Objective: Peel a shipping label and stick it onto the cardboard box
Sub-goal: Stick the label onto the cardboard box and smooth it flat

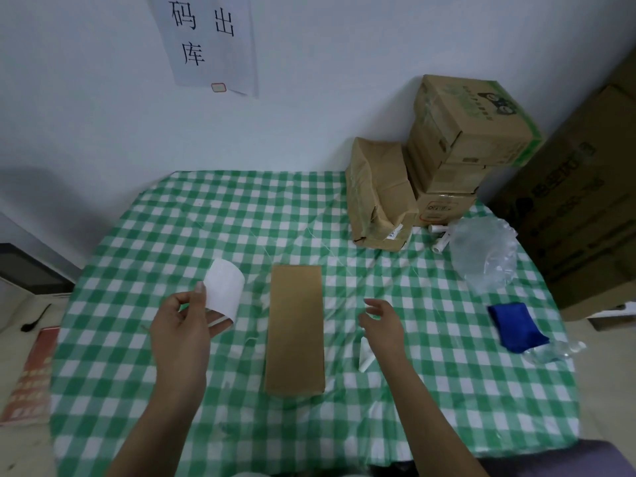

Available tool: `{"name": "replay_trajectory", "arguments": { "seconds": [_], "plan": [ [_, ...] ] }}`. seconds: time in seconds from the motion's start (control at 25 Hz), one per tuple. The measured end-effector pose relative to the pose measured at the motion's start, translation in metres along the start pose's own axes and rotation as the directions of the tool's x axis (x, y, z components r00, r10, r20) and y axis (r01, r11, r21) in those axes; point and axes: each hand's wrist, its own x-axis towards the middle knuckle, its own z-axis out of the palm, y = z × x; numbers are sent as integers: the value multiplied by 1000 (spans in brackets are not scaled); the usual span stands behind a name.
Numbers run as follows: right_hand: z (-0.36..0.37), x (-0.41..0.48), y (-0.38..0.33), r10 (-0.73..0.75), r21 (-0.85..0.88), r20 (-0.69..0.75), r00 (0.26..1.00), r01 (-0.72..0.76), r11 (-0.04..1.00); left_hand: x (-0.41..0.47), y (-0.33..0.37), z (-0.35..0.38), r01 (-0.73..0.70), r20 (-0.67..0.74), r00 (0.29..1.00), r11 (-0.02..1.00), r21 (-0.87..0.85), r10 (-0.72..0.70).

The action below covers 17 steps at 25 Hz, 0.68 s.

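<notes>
The curled white paper shipping label (223,290) is pinched in my left hand (180,327), seemingly peeled, my right hand (380,321) spread empty, the long plain brown cardboard box (296,330) still bare.

Left hand (180,325) raised above the table (144,242), pinching a curled white label (224,290) between thumb and fingers. Right hand (380,323) open, fingers spread, hovering just right of the long cardboard box (296,328) lying flat mid-table. Far right: stacked cartons (461,139). Near them, clear plastic wrap (485,259); nearer, a blue cloth (514,327).
</notes>
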Motion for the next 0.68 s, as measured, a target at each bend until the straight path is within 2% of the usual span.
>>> {"name": "replay_trajectory", "arguments": {
  "seconds": [0.08, 0.16, 0.24, 0.32, 0.4, 0.48, 0.56, 0.68],
  "plan": [
    [9, -19, -36, -131, 78, 80, 988, 125, 989, 1, -3, 3, 16, 8, 1000, 1000, -6, -16],
    [16, -41, -70, -264, 102, 185, 947, 249, 963, 1, -5, 9, 34, 23, 999, 999, 4, -34],
    [26, -63, -95, -370, 68, 309, 876, 368, 927, 1, -5, 13, 49, 25, 998, 999, -1, -49],
    [38, -80, -106, -506, -13, 363, 782, 547, 837, -2, -4, 18, 53, 46, 998, 999, 14, -53],
    [51, -90, -104, -667, -103, 352, 657, 736, 670, -7, -5, 22, 50, 67, 996, 998, 32, -52],
    [61, -97, -100, -757, -142, 304, 579, 813, 565, -12, -6, 27, 71, 89, 993, 997, 34, -74],
    [68, -101, -95, -801, -142, 232, 552, 834, 533, -17, -8, 31, 100, 125, 987, 994, 49, -105],
    [70, -100, -86, -801, -160, 169, 575, 818, 553, -20, -18, 35, 133, 184, 974, 991, 21, -134]
  ]
}}
